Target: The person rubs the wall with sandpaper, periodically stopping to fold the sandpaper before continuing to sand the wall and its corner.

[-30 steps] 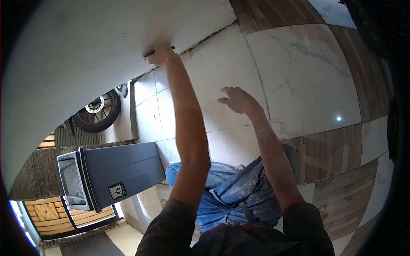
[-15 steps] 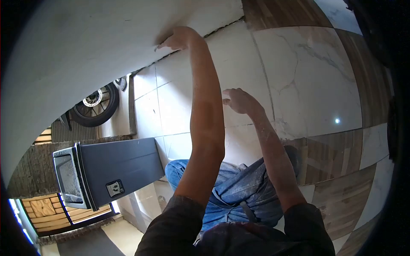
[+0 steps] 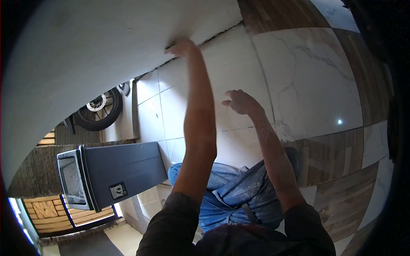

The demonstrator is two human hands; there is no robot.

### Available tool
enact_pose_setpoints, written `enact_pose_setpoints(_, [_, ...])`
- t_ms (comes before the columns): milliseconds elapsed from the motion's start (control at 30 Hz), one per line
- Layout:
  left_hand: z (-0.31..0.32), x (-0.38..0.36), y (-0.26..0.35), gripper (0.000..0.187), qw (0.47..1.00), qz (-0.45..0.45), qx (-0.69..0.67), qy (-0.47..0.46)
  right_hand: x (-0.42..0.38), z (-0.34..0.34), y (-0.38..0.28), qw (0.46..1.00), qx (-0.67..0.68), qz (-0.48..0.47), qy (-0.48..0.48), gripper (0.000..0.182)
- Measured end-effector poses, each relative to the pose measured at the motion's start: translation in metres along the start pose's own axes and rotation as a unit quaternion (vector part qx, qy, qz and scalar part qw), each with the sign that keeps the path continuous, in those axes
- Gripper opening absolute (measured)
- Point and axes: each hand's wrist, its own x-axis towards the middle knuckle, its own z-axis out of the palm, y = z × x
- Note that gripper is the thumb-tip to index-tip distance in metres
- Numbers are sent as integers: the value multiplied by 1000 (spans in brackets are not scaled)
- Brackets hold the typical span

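Observation:
My left hand reaches far forward to the pale wall, just above the dark gap where it meets the floor. The wrist is bent and the fingers point left along the wall; blur and shadow hide whether anything is under them. My right hand hovers over the white floor tiles, thumb and fingers apart, with nothing in it. Beneath my arms are my crossed legs in dusty jeans.
A grey lidded bin stands at my left. Beyond it is a motorcycle wheel near a raised ledge. Marble-look tiles and wood-pattern tiles cover the floor at right.
My left hand has moved slightly down and to the right along the wall's base, and its forearm has shifted left. My right hand has stayed nearly still; the view has shifted slightly.

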Motion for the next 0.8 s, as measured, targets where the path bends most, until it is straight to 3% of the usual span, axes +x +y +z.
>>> enact_pose_setpoints(33, [-8,-1,5,49,1000,-3,7,-5,-1,-1,1,1000,4,8,-1,47])
enact_pose_setpoints(133, [-38,-10,44,48,990,-15,-139,16,-2,-10,-8,1000,21,13,-6,46])
enact_pose_setpoints(200, [-33,-37,46,49,995,-15,4,100,-2,-13,-15,998,48,28,-17,45])
enact_pose_setpoints(267, [-14,-5,9,49,991,-23,115,-71,1,-5,-12,999,29,30,-27,44])
enact_pose_setpoints(333, [-19,-15,14,49,997,-11,68,-39,0,-2,-10,999,14,40,-32,43])
enact_pose_setpoints(400, [-39,-35,44,48,985,-44,-154,-58,-1,-1,-4,1000,5,25,-9,44])
enact_pose_setpoints(467, [-35,-21,24,46,986,-3,-153,-62,0,-7,-6,999,17,35,-10,46])
enact_pose_setpoints(500, [-24,-15,9,43,990,73,-122,-12,1,-9,-9,999,23,35,-10,50])
enact_pose_setpoints(567, [11,16,-38,39,992,93,-79,27,0,-8,-10,999,19,39,-24,50])
enact_pose_setpoints(667, [-1,38,-25,37,999,32,27,-9,0,-10,-11,998,4,50,-35,49])
enact_pose_setpoints(700, [-29,-4,13,39,992,33,-113,-46,0,-10,-9,997,-10,55,-44,48])
enact_pose_setpoints(733, [-25,19,-4,36,983,100,-156,-15,-1,-11,-9,997,-6,60,-44,48])
enact_pose_setpoints(800, [-42,12,0,41,973,221,-62,9,-3,-17,-12,998,15,55,-25,49])
